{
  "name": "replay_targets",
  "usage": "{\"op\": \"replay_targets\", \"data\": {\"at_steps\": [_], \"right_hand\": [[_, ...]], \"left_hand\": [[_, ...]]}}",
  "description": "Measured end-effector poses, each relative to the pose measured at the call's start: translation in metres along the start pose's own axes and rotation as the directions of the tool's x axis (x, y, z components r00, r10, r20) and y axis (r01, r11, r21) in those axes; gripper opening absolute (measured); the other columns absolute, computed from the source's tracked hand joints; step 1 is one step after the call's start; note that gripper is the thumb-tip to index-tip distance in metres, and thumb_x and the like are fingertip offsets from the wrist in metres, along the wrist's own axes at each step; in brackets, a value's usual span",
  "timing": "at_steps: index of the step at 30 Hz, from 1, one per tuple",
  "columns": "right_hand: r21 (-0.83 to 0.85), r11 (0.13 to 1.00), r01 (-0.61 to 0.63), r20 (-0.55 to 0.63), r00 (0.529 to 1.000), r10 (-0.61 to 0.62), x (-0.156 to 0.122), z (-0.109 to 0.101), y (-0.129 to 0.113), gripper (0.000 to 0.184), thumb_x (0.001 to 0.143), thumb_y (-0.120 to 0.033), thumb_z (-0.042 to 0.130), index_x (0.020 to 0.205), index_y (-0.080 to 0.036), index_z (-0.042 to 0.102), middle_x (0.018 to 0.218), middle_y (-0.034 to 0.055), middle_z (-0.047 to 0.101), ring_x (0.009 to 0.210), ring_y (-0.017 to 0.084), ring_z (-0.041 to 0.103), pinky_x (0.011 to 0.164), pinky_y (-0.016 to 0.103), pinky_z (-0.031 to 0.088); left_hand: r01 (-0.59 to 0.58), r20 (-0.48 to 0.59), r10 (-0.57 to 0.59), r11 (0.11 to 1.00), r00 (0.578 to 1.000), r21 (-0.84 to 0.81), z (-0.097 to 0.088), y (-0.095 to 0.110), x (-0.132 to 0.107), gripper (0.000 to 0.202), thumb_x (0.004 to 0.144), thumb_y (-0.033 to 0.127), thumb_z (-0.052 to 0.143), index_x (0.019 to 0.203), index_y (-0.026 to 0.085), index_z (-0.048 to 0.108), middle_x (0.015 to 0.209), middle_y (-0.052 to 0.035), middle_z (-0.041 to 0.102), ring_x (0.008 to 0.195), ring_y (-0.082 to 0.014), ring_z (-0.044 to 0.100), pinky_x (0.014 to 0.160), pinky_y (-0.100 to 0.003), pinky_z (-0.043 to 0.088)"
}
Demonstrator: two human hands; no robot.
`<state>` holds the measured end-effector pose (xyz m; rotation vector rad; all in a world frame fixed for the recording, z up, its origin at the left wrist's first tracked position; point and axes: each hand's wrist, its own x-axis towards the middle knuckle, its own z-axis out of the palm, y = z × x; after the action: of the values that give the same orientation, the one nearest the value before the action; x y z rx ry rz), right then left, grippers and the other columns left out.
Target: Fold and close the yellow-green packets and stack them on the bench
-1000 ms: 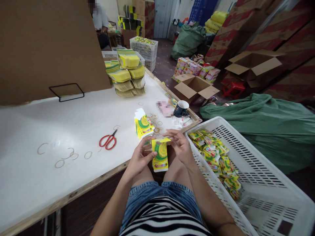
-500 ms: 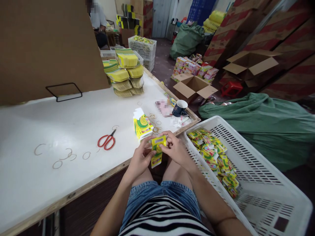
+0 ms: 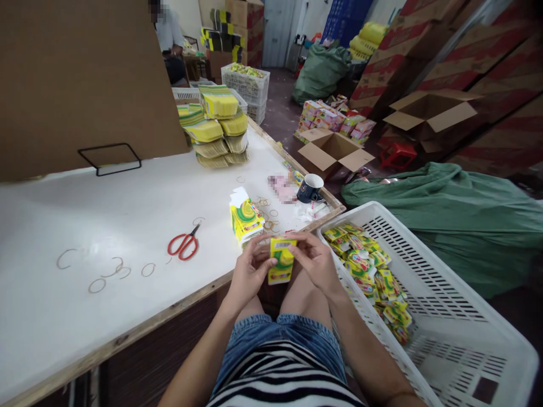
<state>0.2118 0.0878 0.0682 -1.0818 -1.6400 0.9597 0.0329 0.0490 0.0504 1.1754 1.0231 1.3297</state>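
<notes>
A small yellow and green carton [image 3: 280, 261] with a barcode flap is held above my lap. My left hand [image 3: 251, 268] pinches its left edge between thumb and fingers. On the other side, my right hand [image 3: 314, 260] grips the upper right edge, its thumb on the front face. Just beyond my hands, a stack of flat yellow cartons [image 3: 246, 217] lies near the table's front edge, with several rubber bands [image 3: 270, 225] beside it. At my right, a white plastic crate [image 3: 449, 333] contains many yellow cartons [image 3: 367, 265].
Red-handled scissors [image 3: 184, 246] and loose rubber bands lie on the white table [image 3: 139, 226]. A dark mug [image 3: 310, 188] stands at its right corner. Bundled yellow cartons [image 3: 218, 127] are piled at the back, beside a brown cardboard panel [image 3: 85, 79]. A person [image 3: 169, 42] sits beyond.
Both hands and the carton have shifted slightly right. The carton now hangs more upright, its front turned more squarely toward me, and my right thumb has moved toward its upper right edge.
</notes>
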Motion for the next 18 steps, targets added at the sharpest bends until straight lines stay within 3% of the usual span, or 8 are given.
{"op": "replay_targets", "data": {"at_steps": [1,3,5,7,10,12,14,18], "right_hand": [[-0.085,0.996,0.035,-0.141,0.989,-0.047,-0.001,-0.007,-0.001,0.02,0.086,-0.032,0.062,0.102,-0.023,0.07,0.095,0.0056,0.067,0.08,0.02,0.059,0.072,0.033,0.048],[-0.296,0.953,0.066,-0.385,0.905,-0.182,-0.002,-0.02,-0.002,0.024,0.083,-0.03,0.066,0.106,-0.022,0.069,0.102,0.0081,0.063,0.093,0.023,0.055,0.081,0.036,0.045],[-0.403,0.913,0.061,-0.449,0.856,-0.256,0.003,-0.026,0.002,0.03,0.082,-0.032,0.068,0.11,-0.02,0.067,0.108,0.0103,0.061,0.1,0.025,0.053,0.086,0.038,0.043],[-0.363,0.93,0.055,-0.368,0.908,-0.198,0.013,-0.019,0.012,0.028,0.083,-0.036,0.065,0.106,-0.019,0.069,0.104,0.0102,0.063,0.094,0.024,0.055,0.082,0.037,0.045],[-0.192,0.979,-0.069,-0.191,0.981,0.032,0.036,0.016,0.034,0.034,0.084,-0.043,0.059,0.102,-0.017,0.07,0.092,0.0075,0.068,0.069,0.018,0.055,0.068,0.031,0.046],[-0.125,0.976,-0.178,-0.124,0.979,0.162,0.052,0.044,0.047,0.038,0.08,-0.046,0.061,0.103,-0.016,0.07,0.084,0.0048,0.069,0.059,0.015,0.05,0.062,0.029,0.043],[-0.098,0.975,-0.2,-0.101,0.976,0.19,0.064,0.066,0.055,0.034,0.074,-0.047,0.067,0.09,-0.017,0.072,0.076,0.0029,0.067,0.057,0.015,0.049,0.061,0.028,0.042],[-0.027,0.98,-0.197,-0.137,0.972,0.191,0.068,0.078,0.06,0.027,0.069,-0.045,0.07,0.073,-0.018,0.068,0.071,0.0029,0.065,0.063,0.016,0.053,0.062,0.028,0.043]], "left_hand": [[-0.067,-0.055,0.074,0.99,0.996,0.124,-0.002,-0.004,0.004,0.045,0.085,0.031,0.064,0.127,0.023,0.049,0.124,-0.0134,0.065,0.118,-0.0292,0.061,0.101,-0.048,0.047],[-0.144,-0.147,0.223,0.896,0.964,0.42,-0.01,-0.012,0.016,0.047,0.085,0.028,0.064,0.129,0.023,0.05,0.138,-0.0149,0.055,0.138,-0.0316,0.041,0.115,-0.056,0.025],[-0.122,-0.157,0.275,0.776,0.949,0.619,-0.02,-0.02,0.027,0.053,0.083,0.026,0.066,0.133,0.022,0.049,0.145,-0.0165,0.049,0.145,-0.034,0.025,0.117,-0.061,0.005],[-0.105,-0.118,0.256,0.714,0.959,0.693,-0.027,-0.027,0.034,0.057,0.083,0.027,0.067,0.136,0.021,0.047,0.145,-0.017,0.049,0.145,-0.0347,0.025,0.117,-0.062,-0.001],[-0.124,-0.07,0.237,0.712,0.969,0.691,-0.03,-0.032,0.037,0.058,0.084,0.031,0.066,0.137,0.022,0.046,0.14,-0.0149,0.055,0.139,-0.0322,0.04,0.118,-0.059,0.007],[-0.134,-0.062,0.233,0.733,0.97,0.667,-0.029,-0.031,0.034,0.057,0.084,0.032,0.065,0.137,0.024,0.046,0.137,-0.013,0.058,0.133,-0.0299,0.048,0.119,-0.056,0.012],[-0.133,-0.056,0.22,0.754,0.974,0.644,-0.03,-0.03,0.031,0.057,0.084,0.032,0.065,0.137,0.024,0.046,0.135,-0.0118,0.061,0.131,-0.0285,0.051,0.119,-0.054,0.014],[-0.142,-0.061,0.217,0.804,0.974,0.577,-0.033,-0.026,0.026,0.053,0.085,0.03,0.063,0.135,0.024,0.048,0.125,-0.0088,0.067,0.132,-0.0269,0.049,0.119,-0.054,0.014]]}}
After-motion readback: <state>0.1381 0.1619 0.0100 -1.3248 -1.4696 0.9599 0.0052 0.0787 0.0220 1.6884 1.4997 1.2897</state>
